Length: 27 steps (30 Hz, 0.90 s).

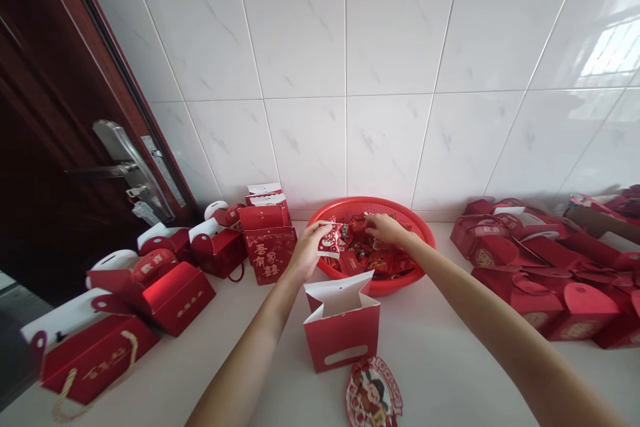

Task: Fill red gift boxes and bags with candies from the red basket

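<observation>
My left hand (306,250) is closed on a red and white wrapped candy packet (329,240), held over the left rim of a red plastic basket (425,230). Inside the basket lie many red wrapped candies (385,261). My right hand (386,229) reaches in at the back, its fingers pinched together among the wrappers; what they grip is too small to make out. Directly in front of the basket stands an open red paper gift box (345,340), its white inside showing. A flat round card with a cartoon figure (374,395) lies before it.
Red gift boxes with handles (100,353) stand on the left, near a dark wooden door (60,80). Beside the basket is an upright red box with gold lettering (270,255). More red boxes (520,293) crowd the right. A tiled wall (305,140) rises behind.
</observation>
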Available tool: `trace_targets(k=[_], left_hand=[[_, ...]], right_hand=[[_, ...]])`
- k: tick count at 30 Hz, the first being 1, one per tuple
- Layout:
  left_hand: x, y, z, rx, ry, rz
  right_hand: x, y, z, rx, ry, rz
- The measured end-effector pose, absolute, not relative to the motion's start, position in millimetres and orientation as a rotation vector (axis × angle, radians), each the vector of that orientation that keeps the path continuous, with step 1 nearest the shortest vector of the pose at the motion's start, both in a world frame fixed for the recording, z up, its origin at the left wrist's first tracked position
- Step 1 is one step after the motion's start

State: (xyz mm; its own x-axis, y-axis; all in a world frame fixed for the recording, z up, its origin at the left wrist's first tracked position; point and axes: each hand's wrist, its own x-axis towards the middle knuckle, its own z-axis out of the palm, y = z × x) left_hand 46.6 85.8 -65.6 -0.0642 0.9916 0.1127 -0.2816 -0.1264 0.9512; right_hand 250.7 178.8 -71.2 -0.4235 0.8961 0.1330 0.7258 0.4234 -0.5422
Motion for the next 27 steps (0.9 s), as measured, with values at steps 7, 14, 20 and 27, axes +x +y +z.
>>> trace_targets(k=[7,14,20,27], left_hand=[[44.7,88.5,-72.2,1.068,0.991,1.457],[44.2,89.7,-77.7,1.206,1.067,1.518],[44.8,91.6,-80.7,1.221,1.092,1.514],[47.6,83.0,-71.6,1.345,1.031,1.377]], right_hand=[[250.4,132.6,-50.0,-0.943,-1.86,0.841],[243.2,99.2,-65.4,-0.677,-1.684,0.904],[238.9,96.0,-70.4,-0.76,-1.785,0.743],[242.0,102.8,-69.5,-0.842,-1.874,0.735]])
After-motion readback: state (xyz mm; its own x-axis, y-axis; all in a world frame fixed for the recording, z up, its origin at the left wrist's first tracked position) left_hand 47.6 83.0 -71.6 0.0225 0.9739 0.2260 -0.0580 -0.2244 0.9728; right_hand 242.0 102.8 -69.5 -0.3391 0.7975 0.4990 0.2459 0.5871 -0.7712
